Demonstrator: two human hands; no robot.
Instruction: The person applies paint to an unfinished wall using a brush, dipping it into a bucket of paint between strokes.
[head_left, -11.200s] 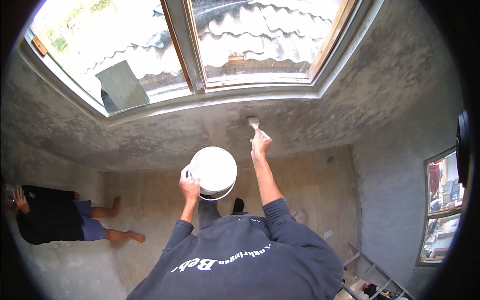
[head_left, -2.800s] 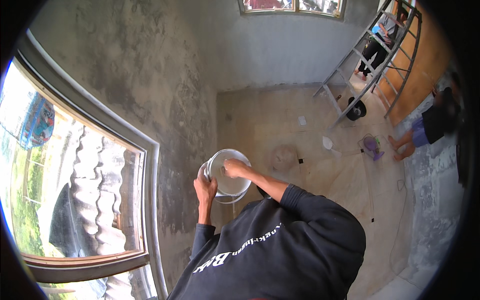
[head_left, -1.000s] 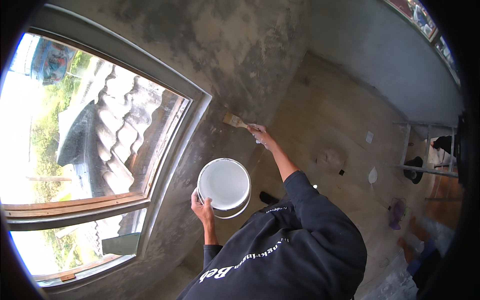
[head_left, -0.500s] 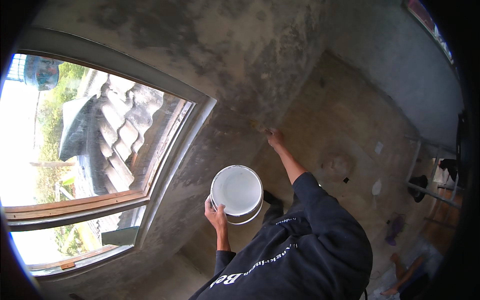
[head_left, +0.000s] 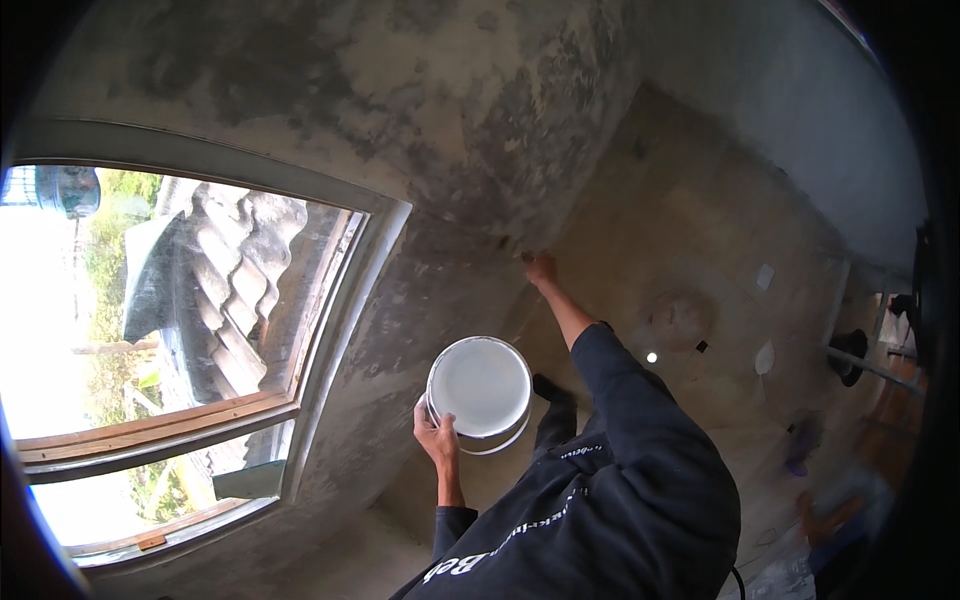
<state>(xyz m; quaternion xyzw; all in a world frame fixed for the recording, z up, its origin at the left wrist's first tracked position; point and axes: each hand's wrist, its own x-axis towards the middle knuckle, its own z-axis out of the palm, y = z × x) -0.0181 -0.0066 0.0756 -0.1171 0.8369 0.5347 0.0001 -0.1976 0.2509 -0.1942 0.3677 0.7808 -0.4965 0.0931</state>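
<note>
My left hand (head_left: 438, 442) grips a round white bucket (head_left: 480, 340) at its near left rim, thumb over the edge. The bucket's wire-like handle hangs down on the near side. Its inside is whitish; how much liquid it holds I cannot tell. My right arm stretches ahead, and my right hand (head_left: 540, 268) is closed on the handle of what looks like a paintbrush (head_left: 508, 245). The brush head is at the blotchy grey wall (head_left: 440, 255), low and dim, so its contact with the surface is hard to make out.
A wood-framed window (head_left: 160, 425) is on the left, with corrugated roofing outside. Patchy plaster wall continues ahead. Small pale scraps (head_left: 765, 357) lie on the brown floor. A metal frame (head_left: 870, 370) stands at right; another person's bare leg (head_left: 825, 520) shows at lower right.
My right hand and the brush have shifted slightly left along the wall. The bucket sits a little lower and farther right in view, still in my left hand. The view has tilted somewhat.
</note>
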